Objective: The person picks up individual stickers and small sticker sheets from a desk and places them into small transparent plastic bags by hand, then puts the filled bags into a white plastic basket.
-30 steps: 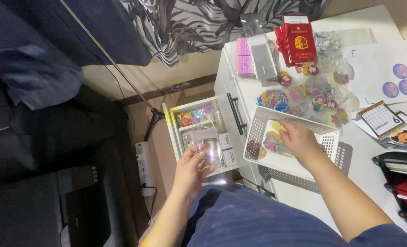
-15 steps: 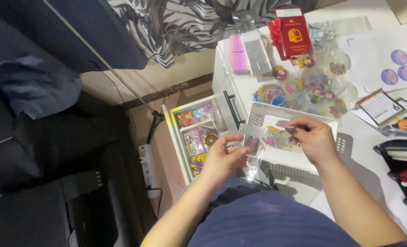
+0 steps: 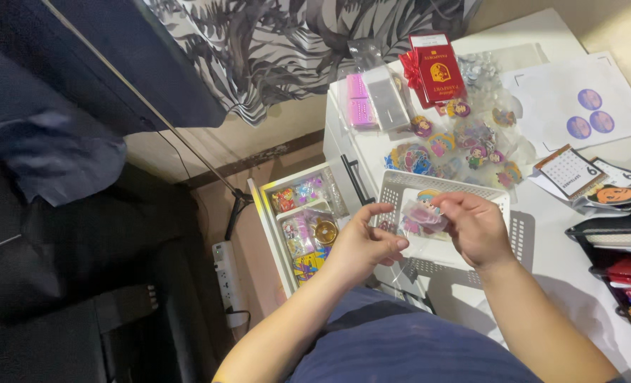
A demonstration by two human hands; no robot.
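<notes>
The white desk (image 3: 585, 276) carries the work, its top crowded toward the far edge with loose cartoon charms (image 3: 464, 138), a red booklet (image 3: 439, 67) and a printed sheet (image 3: 578, 106) near the far right corner. An open drawer (image 3: 298, 220) projects from the desk's left side, packed with small bright items. A white perforated tray (image 3: 400, 186) sits at the near left edge of the desk, directly beneath both hands. The right hand (image 3: 475, 230) is closed in a pinch on a small clear packet of stickers (image 3: 420, 215), gripping it at its right end. The left hand (image 3: 361, 245) is half curled, thumb and forefinger parted, just beside the packet's left end; contact cannot be confirmed. The packet lies between the two hands above the tray, long axis running roughly left to right, nearer the right hand.
</notes>
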